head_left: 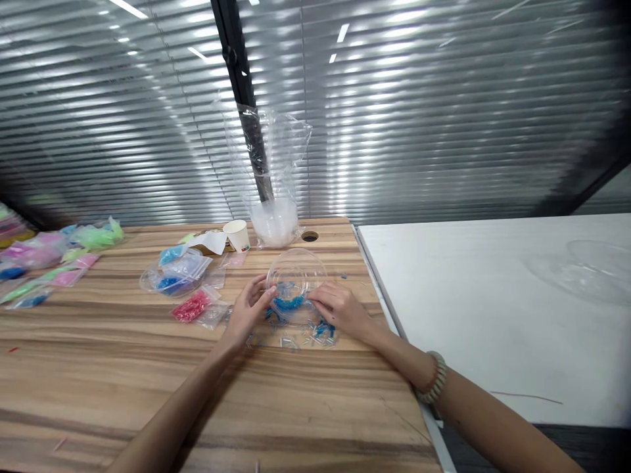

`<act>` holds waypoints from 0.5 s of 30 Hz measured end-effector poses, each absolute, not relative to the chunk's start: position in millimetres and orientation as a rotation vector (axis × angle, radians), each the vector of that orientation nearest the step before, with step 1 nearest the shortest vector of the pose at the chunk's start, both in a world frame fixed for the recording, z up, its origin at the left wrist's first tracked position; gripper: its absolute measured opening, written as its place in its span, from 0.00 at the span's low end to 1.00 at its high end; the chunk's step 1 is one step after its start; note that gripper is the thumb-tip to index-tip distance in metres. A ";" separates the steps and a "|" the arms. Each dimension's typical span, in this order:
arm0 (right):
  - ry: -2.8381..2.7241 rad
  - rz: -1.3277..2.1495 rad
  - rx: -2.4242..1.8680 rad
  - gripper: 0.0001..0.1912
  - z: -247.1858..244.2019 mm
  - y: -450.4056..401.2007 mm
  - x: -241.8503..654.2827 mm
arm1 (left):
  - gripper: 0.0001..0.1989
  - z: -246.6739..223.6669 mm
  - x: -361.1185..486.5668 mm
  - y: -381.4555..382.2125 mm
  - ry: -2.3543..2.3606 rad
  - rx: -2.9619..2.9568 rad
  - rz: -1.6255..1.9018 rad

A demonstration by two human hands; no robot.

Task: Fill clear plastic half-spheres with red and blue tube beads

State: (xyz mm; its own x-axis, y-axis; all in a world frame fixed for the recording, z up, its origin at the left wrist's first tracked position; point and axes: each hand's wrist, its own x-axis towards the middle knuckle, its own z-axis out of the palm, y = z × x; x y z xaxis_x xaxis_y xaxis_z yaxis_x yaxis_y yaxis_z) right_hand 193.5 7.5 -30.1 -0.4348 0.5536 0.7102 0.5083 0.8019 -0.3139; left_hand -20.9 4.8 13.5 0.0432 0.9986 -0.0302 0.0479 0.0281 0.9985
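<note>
A clear round plastic bowl [296,259] is tilted up on the wooden table, its inside facing me. Small blue tube-like pieces [288,303] lie gathered in its lower part. My left hand [250,305] grips the bowl's left rim between thumb and fingers. At the bowl's right side, my right hand [340,307] is closed in a pinch; whatever its fingertips hold is too small to make out. More blue pieces [324,328] and clear short tubes [288,343] are scattered on the table under and in front of the bowl.
A bag of pink-red pieces [191,307] lies left of my hands. Behind it, a clear lid [148,281] carries bagged blue pieces. A paper cup [237,235] and bagged stacked bowls [274,223] stand at the back. Colourful bags [49,249] lie far left; a white table [473,315] adjoins.
</note>
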 end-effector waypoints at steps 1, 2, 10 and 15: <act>-2.114 0.063 -0.782 0.09 -30.1 7.4 193.3 | 0.32 13.8 -20.8 4.5 1.225 1.247 1.133; -2.114 0.060 -0.783 0.09 -30.2 7.4 193.1 | 0.32 14.1 -20.7 4.3 1.225 1.249 1.135; -2.122 0.058 -0.794 0.09 -30.6 7.2 192.5 | 0.32 14.5 -20.0 4.2 1.223 1.249 1.134; -2.133 0.033 -0.778 0.08 -30.3 6.9 193.7 | 0.32 14.1 -20.0 4.6 1.229 1.277 1.112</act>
State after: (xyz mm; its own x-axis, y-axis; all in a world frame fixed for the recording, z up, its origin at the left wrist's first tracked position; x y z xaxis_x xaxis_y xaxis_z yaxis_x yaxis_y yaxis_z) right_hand 193.7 6.9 -30.3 -0.4508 0.5401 0.7106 0.5180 0.8067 -0.2845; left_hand -20.0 4.6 14.1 0.0597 0.9979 -0.0234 0.0761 0.0189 0.9969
